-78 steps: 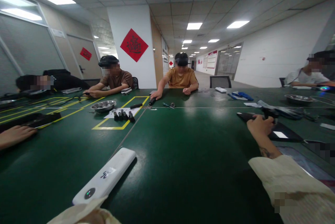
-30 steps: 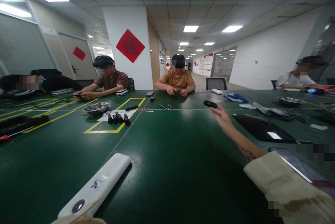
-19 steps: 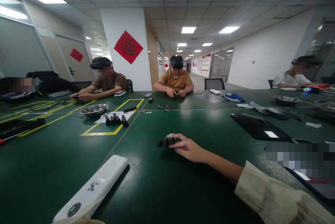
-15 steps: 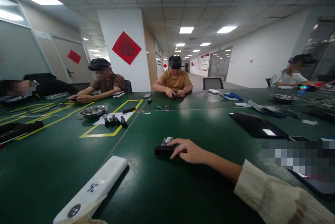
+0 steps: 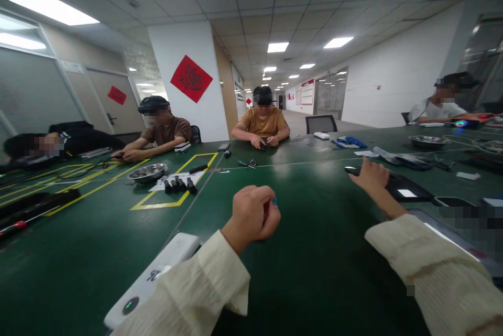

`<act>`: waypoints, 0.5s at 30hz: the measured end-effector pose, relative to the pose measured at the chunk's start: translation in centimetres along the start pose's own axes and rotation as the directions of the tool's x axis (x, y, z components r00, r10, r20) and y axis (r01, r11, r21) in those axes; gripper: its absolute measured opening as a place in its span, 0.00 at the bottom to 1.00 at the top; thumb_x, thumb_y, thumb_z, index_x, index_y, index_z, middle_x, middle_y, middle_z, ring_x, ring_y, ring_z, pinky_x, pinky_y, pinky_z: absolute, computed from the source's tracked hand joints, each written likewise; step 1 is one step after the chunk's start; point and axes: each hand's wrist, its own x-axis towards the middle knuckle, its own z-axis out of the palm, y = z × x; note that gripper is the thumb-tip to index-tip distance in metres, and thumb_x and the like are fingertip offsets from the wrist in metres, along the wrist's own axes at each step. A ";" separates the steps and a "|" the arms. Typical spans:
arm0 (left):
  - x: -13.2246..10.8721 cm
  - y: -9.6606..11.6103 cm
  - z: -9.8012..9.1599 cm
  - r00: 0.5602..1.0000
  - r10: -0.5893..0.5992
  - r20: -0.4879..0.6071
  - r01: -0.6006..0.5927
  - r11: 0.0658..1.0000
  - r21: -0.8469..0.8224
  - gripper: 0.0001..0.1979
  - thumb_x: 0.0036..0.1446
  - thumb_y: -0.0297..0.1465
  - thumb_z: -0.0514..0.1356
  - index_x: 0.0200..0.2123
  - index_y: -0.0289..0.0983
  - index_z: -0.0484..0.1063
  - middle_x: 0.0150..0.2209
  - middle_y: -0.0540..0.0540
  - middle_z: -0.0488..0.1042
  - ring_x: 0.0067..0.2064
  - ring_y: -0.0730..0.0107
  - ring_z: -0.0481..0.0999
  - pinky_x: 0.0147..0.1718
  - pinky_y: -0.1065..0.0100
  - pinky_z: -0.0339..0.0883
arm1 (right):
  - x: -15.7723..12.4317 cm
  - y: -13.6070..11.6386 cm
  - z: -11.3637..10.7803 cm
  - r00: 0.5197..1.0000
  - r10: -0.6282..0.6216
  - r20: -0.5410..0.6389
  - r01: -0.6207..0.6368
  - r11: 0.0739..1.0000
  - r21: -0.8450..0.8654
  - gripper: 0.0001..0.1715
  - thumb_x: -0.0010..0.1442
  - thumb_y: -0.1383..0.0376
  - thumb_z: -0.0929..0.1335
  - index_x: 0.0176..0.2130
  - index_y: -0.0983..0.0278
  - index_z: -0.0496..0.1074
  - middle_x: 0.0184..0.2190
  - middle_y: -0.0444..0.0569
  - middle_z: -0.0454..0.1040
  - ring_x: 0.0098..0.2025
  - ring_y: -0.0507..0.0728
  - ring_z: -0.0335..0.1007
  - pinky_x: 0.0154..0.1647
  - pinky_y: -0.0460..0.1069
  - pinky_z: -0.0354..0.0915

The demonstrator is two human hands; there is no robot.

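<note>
In the head view my left hand (image 5: pixel 255 213) is closed in a loose fist above the middle of the green table. A small blue bit (image 5: pixel 274 201) shows by its thumb and forefinger; what it belongs to is hidden. On the right, my right hand (image 5: pixel 370 176) reaches over the left end of a flat black panel (image 5: pixel 412 186), its fingers apart; whether they touch the panel I cannot tell. A white oblong device (image 5: pixel 173 249) marked 26 lies under my left forearm, partly covered by the sleeve.
Beyond my left hand are several short black cylinders (image 5: pixel 191 185) on paper and a metal bowl (image 5: pixel 147 173). Small tools (image 5: pixel 247 164) lie mid-table. A second bowl (image 5: pixel 427 142) and a grey bag (image 5: pixel 404 159) lie far right. Several people sit around the table (image 5: pixel 306 262).
My left hand has come up into view, closed. My right hand has moved right, from the small black object to the black panel. That black object and its clear packet no longer show.
</note>
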 end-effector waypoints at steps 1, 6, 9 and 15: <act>-0.1 -0.6 0.7 0.993 0.034 0.116 -0.045 0.995 0.091 0.03 0.48 0.29 0.55 0.25 0.39 0.68 0.16 0.52 0.63 0.19 0.72 0.64 0.25 0.68 0.61 | 0.4 1.9 0.3 0.999 0.044 0.014 -0.044 0.999 -0.013 0.41 0.44 0.54 0.70 0.52 0.72 0.62 0.48 0.72 0.65 0.54 0.75 0.56 0.50 0.65 0.49; -2.2 -4.0 2.4 0.946 -0.237 0.222 0.160 0.935 0.316 0.11 0.52 0.30 0.51 0.41 0.39 0.65 0.20 0.51 0.68 0.23 0.68 0.69 0.26 0.69 0.58 | 1.6 6.2 0.8 0.957 0.176 0.231 -0.191 0.981 0.045 0.51 0.31 0.48 0.74 0.49 0.75 0.65 0.43 0.77 0.66 0.51 0.81 0.58 0.46 0.66 0.50; -2.8 -5.9 2.3 0.883 -0.457 0.106 0.416 0.867 0.276 0.13 0.53 0.30 0.51 0.44 0.40 0.61 0.18 0.54 0.67 0.22 0.68 0.69 0.25 0.70 0.55 | 2.3 6.0 1.1 0.943 0.176 0.283 -0.202 0.977 0.065 0.53 0.27 0.50 0.75 0.49 0.75 0.66 0.44 0.78 0.65 0.54 0.82 0.55 0.47 0.66 0.49; -3.2 -8.3 1.8 0.738 -0.655 -0.162 0.651 0.755 -0.084 0.09 0.54 0.29 0.47 0.41 0.40 0.57 0.15 0.58 0.63 0.19 0.70 0.65 0.23 0.71 0.55 | 3.2 6.9 2.6 0.941 0.236 0.243 -0.254 0.966 0.044 0.46 0.29 0.52 0.74 0.46 0.70 0.68 0.46 0.72 0.66 0.55 0.80 0.55 0.50 0.69 0.46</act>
